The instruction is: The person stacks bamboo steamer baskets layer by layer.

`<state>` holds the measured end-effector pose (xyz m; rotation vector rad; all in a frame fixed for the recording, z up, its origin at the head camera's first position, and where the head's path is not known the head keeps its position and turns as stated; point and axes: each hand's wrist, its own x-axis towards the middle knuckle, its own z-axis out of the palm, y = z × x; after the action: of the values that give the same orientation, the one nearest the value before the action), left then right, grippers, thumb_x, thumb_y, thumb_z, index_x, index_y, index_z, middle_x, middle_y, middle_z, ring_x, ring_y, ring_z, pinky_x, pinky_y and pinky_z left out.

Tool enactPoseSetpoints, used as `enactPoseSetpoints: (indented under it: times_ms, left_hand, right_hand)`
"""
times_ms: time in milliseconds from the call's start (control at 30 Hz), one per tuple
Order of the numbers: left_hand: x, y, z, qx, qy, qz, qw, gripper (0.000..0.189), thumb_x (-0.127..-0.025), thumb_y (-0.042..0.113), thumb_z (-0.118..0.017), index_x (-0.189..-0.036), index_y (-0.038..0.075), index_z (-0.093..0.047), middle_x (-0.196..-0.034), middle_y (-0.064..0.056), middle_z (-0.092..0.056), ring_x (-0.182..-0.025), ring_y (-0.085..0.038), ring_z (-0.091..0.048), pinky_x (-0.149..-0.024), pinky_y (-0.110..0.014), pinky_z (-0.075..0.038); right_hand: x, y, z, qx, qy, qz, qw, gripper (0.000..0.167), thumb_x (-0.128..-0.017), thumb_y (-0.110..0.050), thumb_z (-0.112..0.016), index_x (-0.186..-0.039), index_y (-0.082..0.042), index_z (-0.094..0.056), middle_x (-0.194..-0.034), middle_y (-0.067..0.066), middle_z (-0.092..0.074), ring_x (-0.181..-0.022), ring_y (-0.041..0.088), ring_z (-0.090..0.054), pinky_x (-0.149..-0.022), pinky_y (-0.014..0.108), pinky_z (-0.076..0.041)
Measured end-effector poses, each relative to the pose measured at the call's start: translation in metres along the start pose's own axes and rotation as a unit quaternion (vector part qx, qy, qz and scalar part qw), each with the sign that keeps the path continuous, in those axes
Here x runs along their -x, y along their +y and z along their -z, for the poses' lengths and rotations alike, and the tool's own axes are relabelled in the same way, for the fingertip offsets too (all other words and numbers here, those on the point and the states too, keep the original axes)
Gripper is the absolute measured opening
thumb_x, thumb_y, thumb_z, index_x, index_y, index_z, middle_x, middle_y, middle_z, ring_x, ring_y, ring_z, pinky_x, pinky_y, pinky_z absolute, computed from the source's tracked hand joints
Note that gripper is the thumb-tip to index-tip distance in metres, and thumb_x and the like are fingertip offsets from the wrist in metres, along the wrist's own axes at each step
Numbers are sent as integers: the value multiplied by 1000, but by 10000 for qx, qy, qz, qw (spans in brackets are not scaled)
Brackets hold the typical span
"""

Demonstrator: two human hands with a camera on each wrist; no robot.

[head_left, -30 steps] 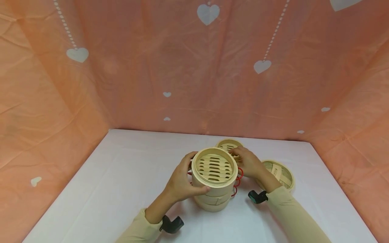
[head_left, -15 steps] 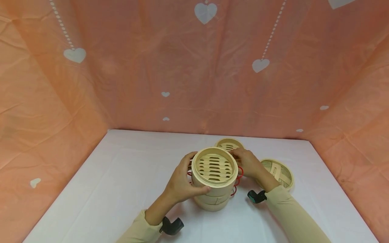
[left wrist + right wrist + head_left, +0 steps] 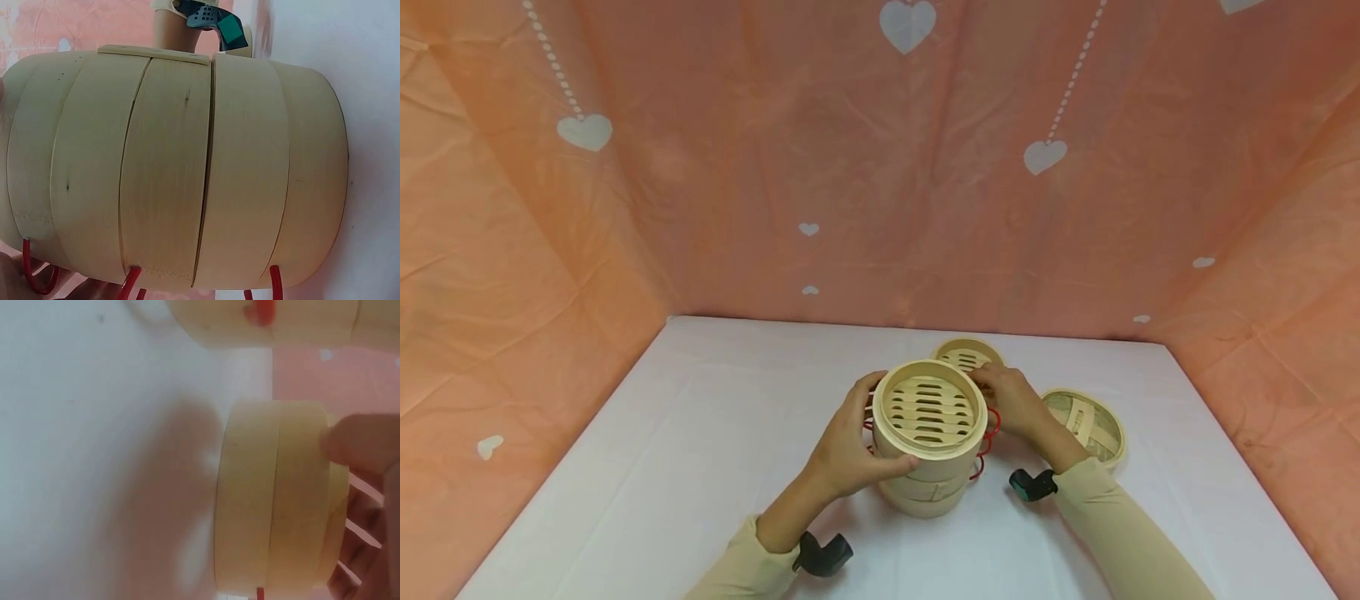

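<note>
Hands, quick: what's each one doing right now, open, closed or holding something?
Left hand: closed, holding the front steamer stack.
Right hand: closed, holding the rear steamer basket.

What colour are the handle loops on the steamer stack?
The handle loops are red, seen best in the left wrist view.

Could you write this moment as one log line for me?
left hand: grips steamer stack | right hand: grips single steamer basket | lid: on table, apart from stack
</note>
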<state>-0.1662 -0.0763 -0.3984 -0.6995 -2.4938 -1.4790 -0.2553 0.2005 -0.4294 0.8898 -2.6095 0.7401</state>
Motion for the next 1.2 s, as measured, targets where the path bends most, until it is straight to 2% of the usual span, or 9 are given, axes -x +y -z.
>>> enactPoseSetpoints:
  times_ms: [167,333,467,767,1033,1200]
  left_hand:
    - [-1,-1,1,-2,31,-11,10000,100,-61,37,-88,-143,25,-32,-127,4,-53,-109,-12,-56,-83,-27,-52]
    - [0,-2,3,-18,87,124,9999,100,-60,38,-88,-143,27,-33,-127,5,-53,-109,-12,-55,-83,-27,-51]
    - [0,-1,4,15,62,131,9999,100,-61,37,-88,-143,25,-33,-127,4,-53,-109,-12,-55,-84,-27,-51]
    - [1,2,3,42,-58,198,9998,100,-61,36,-88,-144,24,-32,-130,5,-51,-114,-15,-54,-87,-29,-51]
    - [-1,0,3,83,-19,-29,10000,100,-60,35,-88,-143,20,-34,-131,3,-51,-116,-16,-54,-87,-29,-52]
    - [-2,-2,5,181,-14,-236,9996,99,-62,32,-86,-144,14,-35,-132,0,-51,-117,-18,-55,-87,-31,-53]
  right_hand:
    - [-3,2,0,-200,115,-103,9997,26,-79,-18,-76,-103,-11,-72,-89,-1,-68,-84,14,-64,-77,37,-53]
    - [-7,3,-2,-299,169,75,9994,22,-80,-17,-76,-100,-11,-72,-87,-2,-67,-81,12,-62,-73,32,-53]
    - [-8,3,-3,-163,220,195,9994,22,-79,-17,-76,-100,-11,-72,-86,-3,-66,-81,12,-62,-74,33,-52]
    - [-3,0,3,316,279,-1,9991,29,-77,-20,-77,-105,-12,-72,-89,-1,-64,-78,14,-58,-76,38,-44]
    - [1,-1,9,417,613,86,9972,22,-76,-20,-80,-95,-14,-71,-83,-3,-60,-75,12,-56,-72,34,-42]
    - [4,-3,16,696,651,32,9954,19,-77,-22,-78,-94,-16,-71,-83,-4,-60,-76,12,-56,-72,36,-42]
